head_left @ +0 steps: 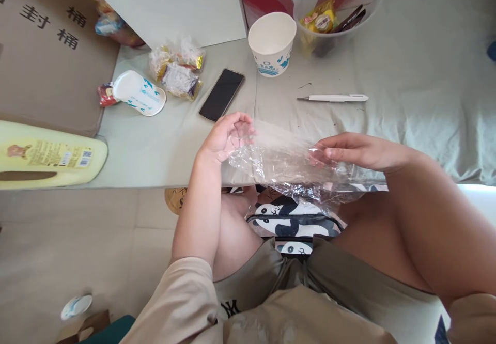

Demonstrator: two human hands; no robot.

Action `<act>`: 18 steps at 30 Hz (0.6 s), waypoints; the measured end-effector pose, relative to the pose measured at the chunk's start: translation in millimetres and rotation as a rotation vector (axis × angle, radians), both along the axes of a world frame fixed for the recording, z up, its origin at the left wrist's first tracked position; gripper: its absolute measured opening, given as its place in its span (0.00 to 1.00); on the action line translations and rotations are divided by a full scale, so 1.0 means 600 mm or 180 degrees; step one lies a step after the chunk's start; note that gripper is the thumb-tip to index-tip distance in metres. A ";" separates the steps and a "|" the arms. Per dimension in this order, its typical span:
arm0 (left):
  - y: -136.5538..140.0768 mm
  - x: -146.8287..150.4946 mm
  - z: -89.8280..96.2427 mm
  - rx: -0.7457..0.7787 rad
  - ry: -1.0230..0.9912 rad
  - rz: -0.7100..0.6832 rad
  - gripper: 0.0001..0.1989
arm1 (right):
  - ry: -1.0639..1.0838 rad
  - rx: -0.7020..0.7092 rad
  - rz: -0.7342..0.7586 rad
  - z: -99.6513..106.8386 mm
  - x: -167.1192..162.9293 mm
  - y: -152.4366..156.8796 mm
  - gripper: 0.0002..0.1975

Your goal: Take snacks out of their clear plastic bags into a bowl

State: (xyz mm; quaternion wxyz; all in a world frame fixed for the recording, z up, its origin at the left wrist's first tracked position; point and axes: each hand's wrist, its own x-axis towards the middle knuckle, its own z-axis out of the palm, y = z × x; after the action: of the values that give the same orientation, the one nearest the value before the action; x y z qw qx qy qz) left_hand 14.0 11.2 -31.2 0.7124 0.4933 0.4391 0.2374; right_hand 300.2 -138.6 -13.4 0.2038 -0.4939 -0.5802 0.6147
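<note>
A clear, crinkled plastic bag stretches between my two hands above the front edge of the covered table, its lower part hanging over my lap. On its left side, the curved fingers of my left hand hold the film and show partly through it. My right hand grips the other side, thumb on top and fingertips behind the film. Just beyond my left hand lies a black phone. A white pen-like tool with a thin grey tip rests farther back, beyond the bag.
A paper cup stands beside a clear bowl of wrapped snacks. Farther left are snack packets, a tipped paper cup, a yellow bottle and a cardboard box. Another cup lies on the floor.
</note>
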 end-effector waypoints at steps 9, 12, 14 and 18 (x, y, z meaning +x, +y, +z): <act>-0.016 0.003 0.007 0.0231 -0.0200 -0.1234 0.31 | 0.0511 0.0564 -0.1192 -0.025 -0.011 0.010 0.29; -0.022 0.014 0.006 0.0174 -0.0360 -0.1357 0.34 | 0.0896 0.0365 -0.1007 -0.023 -0.024 0.015 0.35; -0.023 0.020 0.006 0.0226 -0.0345 -0.1277 0.36 | 0.1020 0.0014 -0.0476 -0.017 -0.035 0.015 0.36; -0.019 0.032 0.008 0.0444 -0.0081 -0.0863 0.33 | 0.0981 -0.0046 -0.0183 -0.007 -0.055 0.012 0.28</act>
State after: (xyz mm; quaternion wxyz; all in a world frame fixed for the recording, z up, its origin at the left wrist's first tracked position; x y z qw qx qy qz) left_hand 33.1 -0.2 -26.2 0.7075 0.5933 0.3418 0.1751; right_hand 267.4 -131.3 -17.6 0.3043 -0.4116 -0.5233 0.6813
